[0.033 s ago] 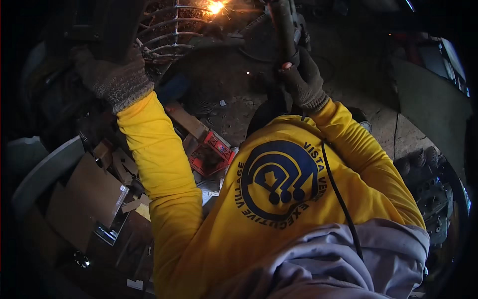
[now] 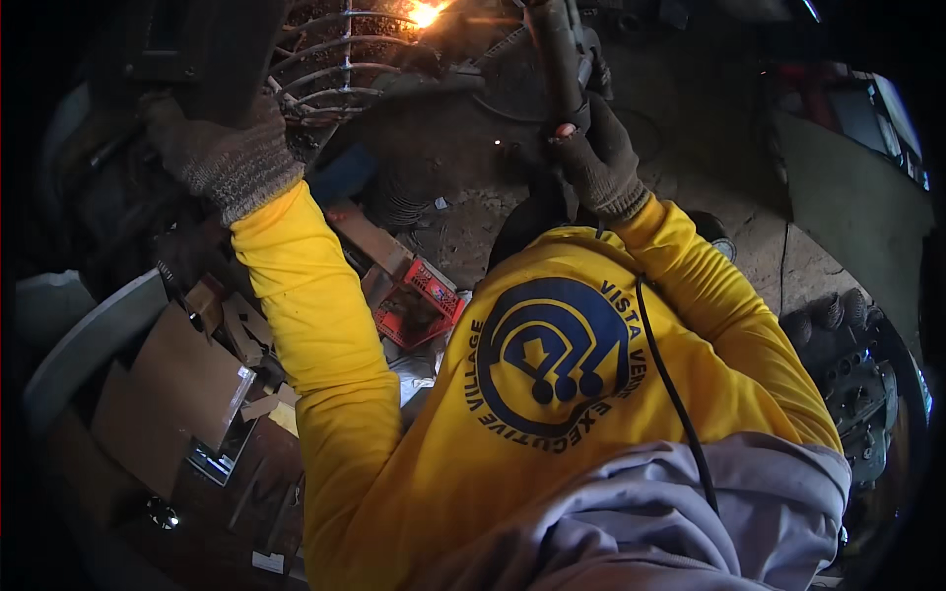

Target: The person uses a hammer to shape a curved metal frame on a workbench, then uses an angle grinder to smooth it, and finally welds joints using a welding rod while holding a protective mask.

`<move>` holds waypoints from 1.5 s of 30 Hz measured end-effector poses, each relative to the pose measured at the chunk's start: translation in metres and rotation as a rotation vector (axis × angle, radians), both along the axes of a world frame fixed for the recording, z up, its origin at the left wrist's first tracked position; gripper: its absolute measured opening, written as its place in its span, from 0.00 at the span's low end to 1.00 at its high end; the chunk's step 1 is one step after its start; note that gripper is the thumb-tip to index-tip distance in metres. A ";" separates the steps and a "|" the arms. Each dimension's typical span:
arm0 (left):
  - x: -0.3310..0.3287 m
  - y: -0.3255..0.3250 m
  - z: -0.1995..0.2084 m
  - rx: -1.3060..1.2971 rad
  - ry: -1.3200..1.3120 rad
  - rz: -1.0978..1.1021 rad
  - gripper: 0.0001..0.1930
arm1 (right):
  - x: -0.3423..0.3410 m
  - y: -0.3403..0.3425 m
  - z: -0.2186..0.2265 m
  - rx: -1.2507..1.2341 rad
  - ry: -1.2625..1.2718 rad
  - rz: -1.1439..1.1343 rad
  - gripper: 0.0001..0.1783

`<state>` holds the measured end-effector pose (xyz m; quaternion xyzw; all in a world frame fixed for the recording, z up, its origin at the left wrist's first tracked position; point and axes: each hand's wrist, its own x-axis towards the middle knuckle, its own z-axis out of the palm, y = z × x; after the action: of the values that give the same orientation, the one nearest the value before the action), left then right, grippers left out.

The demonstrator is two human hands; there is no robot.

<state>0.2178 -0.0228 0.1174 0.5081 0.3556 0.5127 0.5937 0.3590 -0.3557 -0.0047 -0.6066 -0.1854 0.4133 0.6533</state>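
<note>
My left hand, in a grey knit glove, is closed at the lower edge of a dark welding hand shield; its fingertips are partly lost in shadow. On the right, my gloved right hand is wrapped around a thick electrode holder, with a bare thumb tip showing through the glove. A thin, orange-lit electrode runs left from the holder toward a bright welding glow. Beside that glow stands a frame of curved metal bars, partly hidden behind the shield.
Below my left forearm lie cardboard pieces and a red plastic crate. A coil of wire rests on the dirt floor. At the right are a large grey panel and a metal machine part. A black cord hangs over my shirt.
The electrode holder has shifted very slightly left, and the glow looks a little different in shape. Both hands keep their hold.
</note>
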 end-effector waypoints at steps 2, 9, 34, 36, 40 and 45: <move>-0.008 -0.002 0.004 -0.011 -0.004 0.009 0.27 | 0.001 -0.002 -0.005 -0.019 -0.058 0.051 0.31; 0.001 -0.014 0.007 -0.040 -0.023 -0.024 0.27 | 0.003 0.000 -0.004 -0.067 -0.162 0.109 0.33; -0.009 -0.016 0.034 -1.262 -1.146 -0.634 0.26 | -0.003 0.002 0.002 -0.033 -0.126 0.075 0.32; -0.009 -0.017 0.034 -1.313 -1.168 -0.628 0.26 | -0.003 0.003 0.004 0.025 0.100 0.101 0.32; -0.006 -0.023 0.039 -1.341 -1.192 -0.597 0.27 | -0.003 0.003 0.006 0.047 0.530 0.052 0.32; -0.001 -0.024 0.027 -0.658 -0.749 -0.409 0.26 | -0.003 0.006 -0.006 0.031 -0.700 -0.045 0.32</move>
<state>0.2164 -0.0466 0.1444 0.1366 0.1554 0.3943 0.8954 0.3565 -0.3502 -0.0107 -0.7055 -0.3910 0.1631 0.5682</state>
